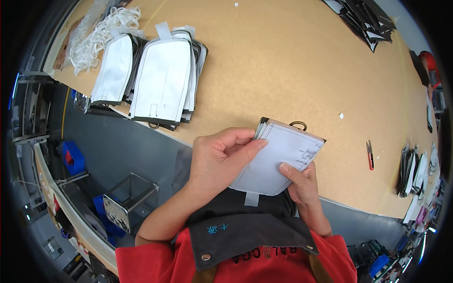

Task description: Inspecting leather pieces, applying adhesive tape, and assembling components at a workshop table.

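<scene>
Between my two hands is a flat layered panel [278, 160] with a white face, printed outlines and dark edges. A brass-coloured metal ring [299, 125] sticks out at its far edge, and a short grey tab [251, 199] hangs from its near edge. My left hand [224, 158] pinches the panel's left edge between thumb and fingers, where several layers show slightly parted. With the thumb on the white face, my right hand [302, 184] grips the right edge; its other fingers are mostly hidden underneath. The panel is held over the table's front edge, above my dark apron [255, 236].
Stacks of similar white panels [160, 80] lie at the left, beside tangled white straps [113, 28]. Red-handled thread snips [370, 155] rest at the right, near another row of panels [410, 170]. Dark pieces [363, 21] are piled far right. A metal-framed stool [130, 203] stands below left.
</scene>
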{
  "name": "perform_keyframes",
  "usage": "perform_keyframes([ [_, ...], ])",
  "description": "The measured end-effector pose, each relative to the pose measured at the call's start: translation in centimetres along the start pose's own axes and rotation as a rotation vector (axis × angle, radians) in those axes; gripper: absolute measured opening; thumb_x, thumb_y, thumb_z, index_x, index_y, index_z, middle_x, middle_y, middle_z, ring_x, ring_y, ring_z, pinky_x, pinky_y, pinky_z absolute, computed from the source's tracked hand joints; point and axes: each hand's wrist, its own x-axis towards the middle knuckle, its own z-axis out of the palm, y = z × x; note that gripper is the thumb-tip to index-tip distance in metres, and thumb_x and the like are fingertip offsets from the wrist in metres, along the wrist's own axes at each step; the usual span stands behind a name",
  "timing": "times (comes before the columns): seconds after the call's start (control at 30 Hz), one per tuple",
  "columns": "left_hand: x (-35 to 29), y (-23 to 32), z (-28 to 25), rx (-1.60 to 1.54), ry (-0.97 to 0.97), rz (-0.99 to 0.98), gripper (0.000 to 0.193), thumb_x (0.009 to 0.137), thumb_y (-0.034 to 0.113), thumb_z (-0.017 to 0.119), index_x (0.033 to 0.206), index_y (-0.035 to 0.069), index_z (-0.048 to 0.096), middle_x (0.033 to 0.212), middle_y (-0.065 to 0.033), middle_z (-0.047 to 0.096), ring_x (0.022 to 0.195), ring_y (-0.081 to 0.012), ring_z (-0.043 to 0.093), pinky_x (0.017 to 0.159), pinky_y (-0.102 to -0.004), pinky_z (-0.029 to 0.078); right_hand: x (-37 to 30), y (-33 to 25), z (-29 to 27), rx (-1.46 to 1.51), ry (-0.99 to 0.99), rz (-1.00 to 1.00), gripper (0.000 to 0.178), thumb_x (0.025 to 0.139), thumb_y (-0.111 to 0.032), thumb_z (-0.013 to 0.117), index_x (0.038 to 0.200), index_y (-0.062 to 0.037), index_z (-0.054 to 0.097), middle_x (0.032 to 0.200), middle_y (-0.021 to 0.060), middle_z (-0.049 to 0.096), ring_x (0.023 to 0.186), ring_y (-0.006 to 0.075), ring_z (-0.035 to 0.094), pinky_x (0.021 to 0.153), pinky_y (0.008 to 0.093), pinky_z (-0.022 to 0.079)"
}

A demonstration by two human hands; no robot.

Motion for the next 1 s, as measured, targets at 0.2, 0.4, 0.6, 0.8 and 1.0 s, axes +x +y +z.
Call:
perform_keyframes([
  [0.2,-0.2,-0.1,0.5,0.428,0.144,0.258,0.015,0.086,0.001,0.073,0.101,-0.002,0.073,0.084,-0.0061,0.074,0.072,-0.0055,0.065,0.063,-0.0215,0.053,-0.3,0.4,1.4,0.031,0.06,-0.029,0.04,0.088,0.0,0.068,0.126,0.0023,0.056,0.12,0.0114,0.065,0.109,0.0179,0.062,0.095,0.0325,0.048],
  [0.4,0.9,-0.4,1.0,0.578,0.2,0.445,0.015,0.086,0.002,0.072,0.101,-0.001,0.073,0.088,-0.0064,0.074,0.073,-0.0061,0.065,0.064,-0.0216,0.053,0.1,0.6,2.1,0.007,0.123,-0.004,0.05,0.087,-0.006,0.07,0.131,0.0009,0.049,0.123,0.0121,0.061,0.113,0.02,0.059,0.099,0.0363,0.046],
  [0.6,1.7,0.7,2.0,-0.098,0.115,0.135,0.02,0.088,0.002,0.07,0.107,-0.006,0.07,0.099,-0.0113,0.073,0.084,-0.0102,0.067,0.073,-0.0232,0.055,0.5,0.2,2.0,0.062,0.072,-0.051,0.043,0.088,-0.002,0.068,0.128,0.0018,0.053,0.121,0.0117,0.063,0.11,0.0184,0.061,0.096,0.0336,0.048],
  [0.8,1.3,0.0,1.7,0.342,0.185,0.395,0.03,0.085,0.003,0.074,0.113,-0.005,0.068,0.095,-0.0153,0.074,0.078,-0.0112,0.069,0.068,-0.0231,0.054,0.4,0.5,2.0,0.112,0.026,-0.025,0.042,0.088,0.0,0.068,0.128,0.0023,0.054,0.121,0.0112,0.064,0.11,0.0176,0.061,0.095,0.0322,0.049],
  [1.0,1.9,-0.6,1.2,0.498,0.185,0.546,0.034,0.083,0.005,0.076,0.114,-0.005,0.068,0.094,-0.0179,0.073,0.077,-0.0124,0.071,0.067,-0.0245,0.055,0.8,0.3,2.1,0.091,0.027,-0.035,0.04,0.089,-0.001,0.068,0.127,0.0029,0.055,0.12,0.0114,0.064,0.109,0.0173,0.062,0.094,0.0321,0.049],
])
